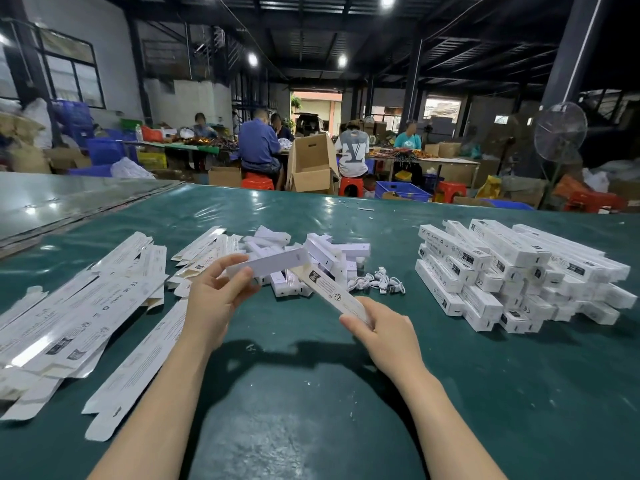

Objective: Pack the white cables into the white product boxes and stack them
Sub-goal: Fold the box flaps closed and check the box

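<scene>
Pinching the near end of a long plain white cardboard box [270, 263] between thumb and fingers, our left hand [214, 296] holds it above the dark green glossy surface [311, 393]. Our right hand [384, 329] grips the lower end of a long white printed cardboard carton [332, 294], which slants up to meet the plain box's far end. Both hands are therefore occupied, neither one free.

Just beyond them lies a loose heap of small white cardboard boxes [322, 252]. At its right edge is a small tangle of thin white coiled cables [377, 282], each wound in tight loops with its plugs sticking out. No cable shows in our hands, though we cannot tell what the held box contains.

To the right, well apart, stands a criss-cross stack of closed white printed boxes [512, 275], several layers high, which we take as finished work. To the left lies a wide spread of flat unfolded white cartons [86, 306].

We judge the task well under way but far from over: few cables show, and many flat cartons wait.
</scene>
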